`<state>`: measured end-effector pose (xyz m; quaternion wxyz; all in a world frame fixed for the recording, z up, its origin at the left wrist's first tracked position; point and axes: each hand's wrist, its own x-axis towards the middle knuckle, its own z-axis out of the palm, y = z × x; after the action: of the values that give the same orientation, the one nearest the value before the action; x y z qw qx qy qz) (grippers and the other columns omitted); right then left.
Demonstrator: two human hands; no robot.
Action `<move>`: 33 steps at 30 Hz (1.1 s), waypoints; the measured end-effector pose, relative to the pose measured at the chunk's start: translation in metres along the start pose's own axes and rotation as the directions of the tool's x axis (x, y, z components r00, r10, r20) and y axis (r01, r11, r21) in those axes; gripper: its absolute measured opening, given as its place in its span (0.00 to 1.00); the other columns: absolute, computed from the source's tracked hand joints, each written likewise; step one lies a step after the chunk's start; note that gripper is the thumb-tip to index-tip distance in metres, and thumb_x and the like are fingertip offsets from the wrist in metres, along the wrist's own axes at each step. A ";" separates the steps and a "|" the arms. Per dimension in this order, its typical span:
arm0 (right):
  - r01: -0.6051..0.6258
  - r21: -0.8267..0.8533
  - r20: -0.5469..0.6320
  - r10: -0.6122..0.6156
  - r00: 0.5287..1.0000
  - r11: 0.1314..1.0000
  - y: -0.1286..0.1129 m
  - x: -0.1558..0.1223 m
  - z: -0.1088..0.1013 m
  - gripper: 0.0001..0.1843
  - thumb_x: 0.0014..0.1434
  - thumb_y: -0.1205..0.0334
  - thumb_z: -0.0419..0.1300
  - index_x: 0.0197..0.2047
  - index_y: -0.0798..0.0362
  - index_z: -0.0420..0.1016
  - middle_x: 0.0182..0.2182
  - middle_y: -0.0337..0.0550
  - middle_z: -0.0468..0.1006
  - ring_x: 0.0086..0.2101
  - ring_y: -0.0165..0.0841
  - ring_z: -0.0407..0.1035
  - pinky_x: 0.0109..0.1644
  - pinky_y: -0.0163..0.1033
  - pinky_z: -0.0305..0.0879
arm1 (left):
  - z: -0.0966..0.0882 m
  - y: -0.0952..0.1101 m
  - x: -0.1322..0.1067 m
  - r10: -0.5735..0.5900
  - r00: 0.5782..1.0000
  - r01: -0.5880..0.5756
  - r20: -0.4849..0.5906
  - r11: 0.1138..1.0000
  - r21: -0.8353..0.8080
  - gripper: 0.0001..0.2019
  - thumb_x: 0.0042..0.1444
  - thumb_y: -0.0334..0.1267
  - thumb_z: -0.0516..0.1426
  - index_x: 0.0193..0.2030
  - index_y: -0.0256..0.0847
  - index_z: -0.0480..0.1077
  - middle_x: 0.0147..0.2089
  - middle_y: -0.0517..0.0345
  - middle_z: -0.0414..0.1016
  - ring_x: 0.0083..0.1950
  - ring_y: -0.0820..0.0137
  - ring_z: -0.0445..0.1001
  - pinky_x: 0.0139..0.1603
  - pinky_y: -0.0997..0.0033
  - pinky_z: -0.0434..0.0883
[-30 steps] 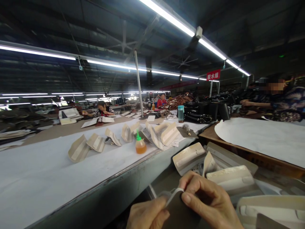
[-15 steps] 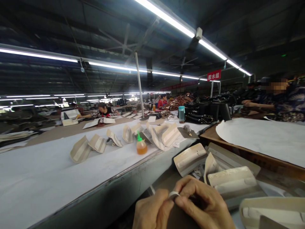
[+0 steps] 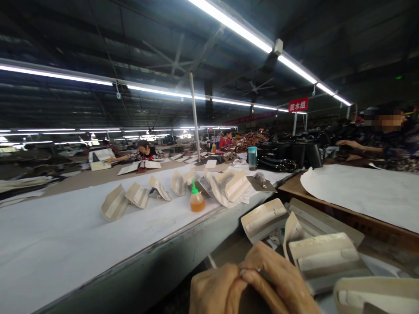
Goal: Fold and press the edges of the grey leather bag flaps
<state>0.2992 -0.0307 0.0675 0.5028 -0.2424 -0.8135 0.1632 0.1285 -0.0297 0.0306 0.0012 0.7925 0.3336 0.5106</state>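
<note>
Clock centred on the two hands, 12 straight ahead. 10 to 12 o'clock: long table under white sheeting, with a row of pale curved pieces lying loose on it, out of hand. 11 o'clock: squeeze bottle, green nozzle, amber liquid, upright near the table edge, in front of the row, untouched.

Centre: left hand, fingers curled and gripping a dark piece at its upper edge. Right hand beside it, thumb and bent fingers pinching the same edge; fingertips of both hands meet there. Most of the piece is hidden by knuckles or out of view, so can't tell how that edge lies.

12 o'clock, on the table: dark flap with metal hardware; farther back, teal-lidded tumbler. 1 to 3 o'clock: more loose pieces, overlapping, pale sides up, some glossy. 2 o'clock: white sheet on a brown surface; beyond it, a co-worker's arm.

Progress, as judged: one piece in work, edge handling unfinished, piece not yet put down. Which loose pieces are done and which are waiting: can't tell from either group.
</note>
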 end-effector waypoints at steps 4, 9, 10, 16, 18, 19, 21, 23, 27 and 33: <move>-0.054 -0.019 -0.106 0.051 0.993 0.998 0.010 -0.002 -0.003 0.10 0.73 0.62 0.53 0.37 0.48 0.68 0.29 0.35 0.70 0.29 0.31 0.67 0.35 0.32 0.63 | -0.019 -0.001 0.006 -0.149 0.966 0.150 0.212 0.989 0.010 0.14 0.65 0.33 0.52 0.26 0.42 0.63 0.20 0.66 0.64 0.20 0.76 0.64 0.22 0.75 0.56; -0.203 -0.010 -0.321 0.189 0.928 0.979 0.021 -0.001 -0.021 0.12 0.70 0.52 0.57 0.35 0.48 0.71 0.30 0.37 0.71 0.30 0.33 0.66 0.33 0.31 0.63 | -0.049 -0.008 0.004 -0.293 0.910 0.254 0.293 0.953 0.164 0.13 0.66 0.36 0.54 0.28 0.42 0.67 0.22 0.66 0.66 0.23 0.75 0.67 0.26 0.78 0.60; -0.232 0.003 -0.337 0.219 0.916 0.973 0.022 0.000 -0.023 0.14 0.69 0.49 0.58 0.35 0.48 0.72 0.30 0.37 0.71 0.30 0.33 0.66 0.32 0.31 0.63 | -0.053 -0.009 0.002 -0.288 0.917 0.241 0.275 0.951 0.191 0.13 0.66 0.36 0.54 0.28 0.42 0.68 0.23 0.65 0.67 0.24 0.75 0.68 0.28 0.79 0.62; -0.328 0.144 -0.359 0.358 0.862 0.934 0.041 -0.003 -0.027 0.18 0.65 0.43 0.61 0.33 0.48 0.74 0.29 0.38 0.73 0.30 0.33 0.66 0.31 0.29 0.65 | -0.069 -0.016 0.004 -0.262 0.949 0.243 0.177 0.962 0.121 0.13 0.66 0.38 0.53 0.29 0.40 0.70 0.24 0.63 0.70 0.25 0.74 0.70 0.29 0.78 0.64; -0.377 0.244 -0.418 0.447 0.791 0.894 0.048 -0.004 -0.032 0.19 0.59 0.41 0.65 0.35 0.48 0.75 0.32 0.40 0.76 0.32 0.35 0.69 0.32 0.30 0.68 | -0.079 -0.021 0.006 -0.403 0.910 0.404 0.100 0.915 0.008 0.06 0.62 0.38 0.58 0.34 0.41 0.74 0.30 0.62 0.77 0.33 0.72 0.76 0.36 0.79 0.68; -0.398 0.300 -0.447 0.497 0.744 0.867 0.050 -0.003 -0.034 0.21 0.55 0.39 0.67 0.36 0.48 0.75 0.33 0.40 0.77 0.33 0.37 0.70 0.31 0.31 0.69 | -0.084 -0.023 0.007 -0.494 0.867 0.498 0.062 0.863 -0.083 0.03 0.60 0.38 0.60 0.37 0.42 0.75 0.34 0.61 0.79 0.37 0.71 0.78 0.40 0.79 0.69; -0.417 0.399 -0.502 0.575 0.646 0.817 0.051 0.001 -0.037 0.25 0.47 0.35 0.71 0.34 0.48 0.75 0.34 0.42 0.78 0.35 0.40 0.72 0.29 0.33 0.71 | -0.091 -0.025 0.007 -0.627 0.777 0.601 0.048 0.719 -0.348 0.06 0.57 0.39 0.62 0.41 0.42 0.76 0.39 0.60 0.82 0.42 0.68 0.79 0.45 0.77 0.71; -0.412 0.474 -0.525 0.626 0.576 0.778 0.051 0.007 -0.036 0.28 0.39 0.34 0.74 0.32 0.47 0.74 0.34 0.42 0.78 0.39 0.44 0.73 0.28 0.33 0.73 | -0.092 -0.023 0.005 -0.667 0.739 0.566 0.094 0.538 -0.625 0.10 0.57 0.41 0.63 0.43 0.41 0.77 0.39 0.57 0.82 0.42 0.65 0.80 0.44 0.73 0.73; -0.429 0.575 -0.488 0.713 0.503 0.696 0.060 0.014 -0.026 0.32 0.32 0.33 0.76 0.32 0.46 0.73 0.37 0.42 0.80 0.49 0.46 0.71 0.32 0.30 0.75 | -0.080 -0.015 0.004 -0.722 0.680 0.409 0.130 0.226 -0.884 0.15 0.56 0.43 0.65 0.47 0.38 0.79 0.37 0.53 0.83 0.38 0.64 0.80 0.40 0.71 0.74; -0.536 0.268 -0.403 0.599 0.693 0.800 0.088 0.012 -0.015 0.33 0.50 0.34 0.67 0.50 0.49 0.73 0.51 0.48 0.77 0.55 0.50 0.69 0.55 0.45 0.71 | -0.075 -0.014 0.002 -0.798 0.603 0.362 0.026 0.244 -0.900 0.13 0.54 0.45 0.67 0.38 0.38 0.80 0.30 0.58 0.80 0.33 0.69 0.75 0.32 0.78 0.69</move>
<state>0.3288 0.0488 0.0382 0.6228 -0.4807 -0.5398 0.2994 0.0606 -0.0435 0.0634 0.5018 0.3541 0.3110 0.7253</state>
